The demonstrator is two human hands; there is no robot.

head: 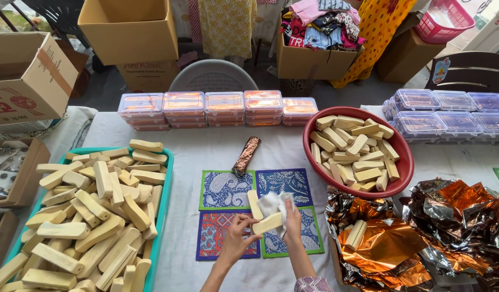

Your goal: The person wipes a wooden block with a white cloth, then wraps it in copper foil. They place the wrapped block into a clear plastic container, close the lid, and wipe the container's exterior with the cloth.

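Down near the middle of the white-covered table [206, 148], the person's two hands meet over four printed cloth mats [260, 213]. The left hand [234, 231] has its fingers closed around the near end of a pale cream bar [267, 223], which lies tilted, and the right hand [293, 216] grasps a crumpled white cloth [274, 203] pressed against the far side of that bar. A second cream bar [254, 204] lies on the mats just beside the cloth, to its left. Farther off, a bar wrapped in coppery foil [246, 156] rests alone beyond the mats. To the left, a teal tray [165, 184] is heaped with many more cream bars, and to the right a red bowl [403, 167] holds another heap. Crinkled orange and silver foil sheets [422, 238] spread across the near right, with one bar lying on them. Along the far edge stands a row of stacked clear lidded boxes [217, 108], and more such boxes sit at the far right. Cardboard cartons [128, 27] stand beyond the table.
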